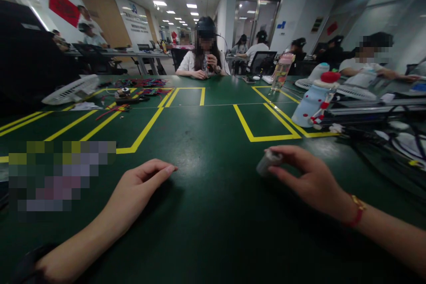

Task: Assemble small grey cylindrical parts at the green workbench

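Observation:
My right hand [304,177] holds a small grey, translucent-looking cylinder [264,165] between thumb and fingers. The cylinder leans a little to the left, just above or on the green table [213,199]; its exact kind does not show. To the left, my left hand [143,182] is closed in a pinch, thumb against index finger, low over the table. Whatever its fingertips may hold is too small to make out. A wide stretch of table lies between the two hands.
Yellow tape [249,126] marks areas on the table. Bundled coloured wires [143,83] and a white fan [71,91] lie far left. At right stand a light-blue bottle [306,106], a clear bottle [281,73] and tangled black cables [372,146]. A person [206,55] sits opposite.

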A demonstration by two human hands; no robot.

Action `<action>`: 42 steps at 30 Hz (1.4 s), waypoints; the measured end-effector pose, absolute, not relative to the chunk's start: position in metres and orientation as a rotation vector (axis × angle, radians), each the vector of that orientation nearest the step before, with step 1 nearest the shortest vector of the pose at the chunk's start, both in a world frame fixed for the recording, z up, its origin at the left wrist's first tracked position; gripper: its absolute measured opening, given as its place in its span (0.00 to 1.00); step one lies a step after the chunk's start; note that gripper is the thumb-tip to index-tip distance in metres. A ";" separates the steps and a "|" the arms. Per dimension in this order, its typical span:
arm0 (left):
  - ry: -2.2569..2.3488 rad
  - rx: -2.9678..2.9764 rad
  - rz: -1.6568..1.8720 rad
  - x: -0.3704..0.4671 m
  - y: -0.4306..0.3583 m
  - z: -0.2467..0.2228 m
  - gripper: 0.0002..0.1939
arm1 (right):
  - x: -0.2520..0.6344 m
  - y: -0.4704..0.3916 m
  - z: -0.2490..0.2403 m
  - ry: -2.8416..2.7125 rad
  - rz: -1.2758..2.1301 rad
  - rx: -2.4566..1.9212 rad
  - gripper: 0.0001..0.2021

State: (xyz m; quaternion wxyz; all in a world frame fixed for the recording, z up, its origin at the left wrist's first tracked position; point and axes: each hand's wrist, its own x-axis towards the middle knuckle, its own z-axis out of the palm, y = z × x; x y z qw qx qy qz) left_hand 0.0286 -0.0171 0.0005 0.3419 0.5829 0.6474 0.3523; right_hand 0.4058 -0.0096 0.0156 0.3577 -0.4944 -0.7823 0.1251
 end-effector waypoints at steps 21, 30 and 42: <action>1.269 2.038 0.784 0.096 -0.026 0.028 0.11 | 0.337 -0.019 0.003 -2.131 0.987 -0.989 0.22; 1.172 2.083 0.774 0.123 -0.022 0.040 0.07 | 0.338 -0.016 0.002 -2.216 0.985 -0.995 0.21; 1.234 2.025 0.666 0.105 -0.015 0.016 0.05 | 0.345 -0.019 0.002 -2.172 0.883 -1.030 0.20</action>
